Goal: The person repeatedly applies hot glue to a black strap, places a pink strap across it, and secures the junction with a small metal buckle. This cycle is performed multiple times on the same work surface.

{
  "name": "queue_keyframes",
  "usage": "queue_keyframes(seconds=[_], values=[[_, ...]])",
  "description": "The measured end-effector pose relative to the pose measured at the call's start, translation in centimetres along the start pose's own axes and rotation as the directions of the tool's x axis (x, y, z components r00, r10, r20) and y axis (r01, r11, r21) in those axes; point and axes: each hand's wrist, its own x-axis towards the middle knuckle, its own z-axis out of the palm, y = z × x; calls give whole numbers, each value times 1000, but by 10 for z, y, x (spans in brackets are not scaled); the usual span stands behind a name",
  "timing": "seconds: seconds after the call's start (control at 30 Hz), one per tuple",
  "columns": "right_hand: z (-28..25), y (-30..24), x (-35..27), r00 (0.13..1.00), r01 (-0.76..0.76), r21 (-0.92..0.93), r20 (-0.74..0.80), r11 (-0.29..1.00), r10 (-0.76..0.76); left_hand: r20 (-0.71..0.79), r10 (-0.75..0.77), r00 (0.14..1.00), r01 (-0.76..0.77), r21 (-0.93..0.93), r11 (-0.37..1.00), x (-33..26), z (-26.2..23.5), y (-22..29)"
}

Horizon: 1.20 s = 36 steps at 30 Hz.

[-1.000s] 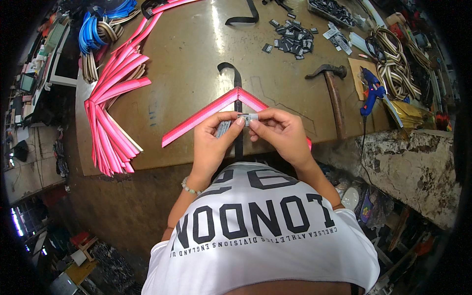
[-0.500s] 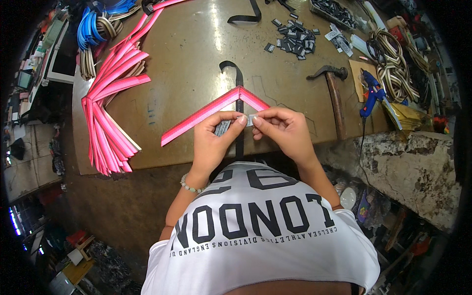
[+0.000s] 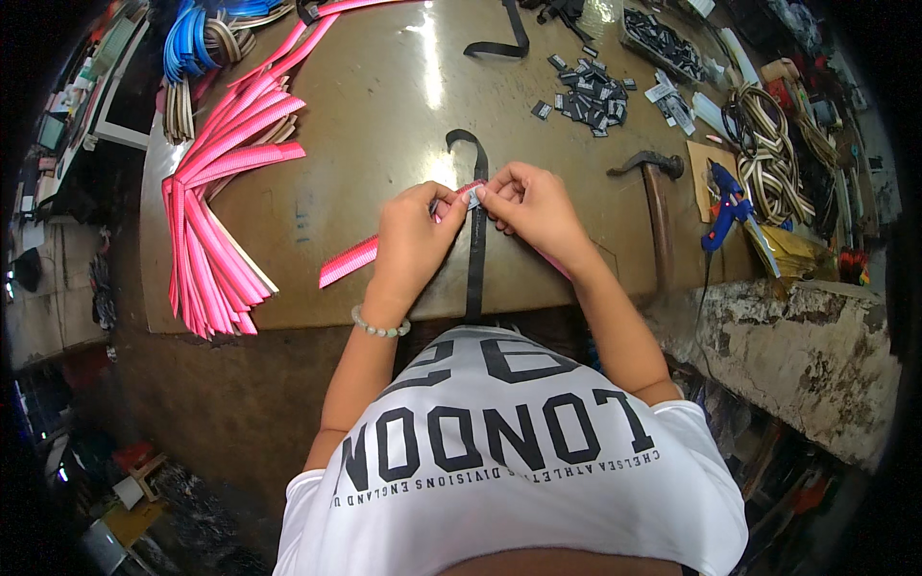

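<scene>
Close together over the table, my left hand and my right hand pinch a small pale label-like piece between thumbs and fingertips. It lies against the peak of a bent pink strip, most of which my hands cover. A black strap passes under that peak, its far end curling up beyond my fingers and its near end reaching the table edge. Whether my fingers also grip the pink strip is hidden.
Left lies a fan of pink strips, with blue strips behind. Small black tags are heaped at the back right, near a full tray. A hammer and a blue glue gun with a trailing cord lie right.
Both hands have moved away from me, from below the pink strip's peak onto it, carrying the small pale piece. The view has shifted slightly.
</scene>
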Motion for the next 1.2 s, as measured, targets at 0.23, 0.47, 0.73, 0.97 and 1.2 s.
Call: queue_keyframes(seconds=[0.23, 0.47, 0.73, 0.97, 1.2], values=[[2, 4, 2, 998, -24, -43, -61, 999, 22, -45, -29, 999, 29, 6, 1000, -2, 7, -4], [3, 0, 1, 998, -4, -44, -61, 999, 1, -140, 69, 988, -66, 29, 997, -3, 9, -2], [-12, -13, -45, 985, -53, -406, 129, 912, 115, -104, 73, 992, -67, 58, 996, -6, 12, -2], [-6, -16, -15, 907, 372, -382, -46, 846, -419, -127, 104, 986, -97, 64, 993, -8, 14, -5], [-24, 11, 37, 979, 199, -157, 82, 967, -189, -113, 82, 990, -74, 72, 995, -9, 13, -6]])
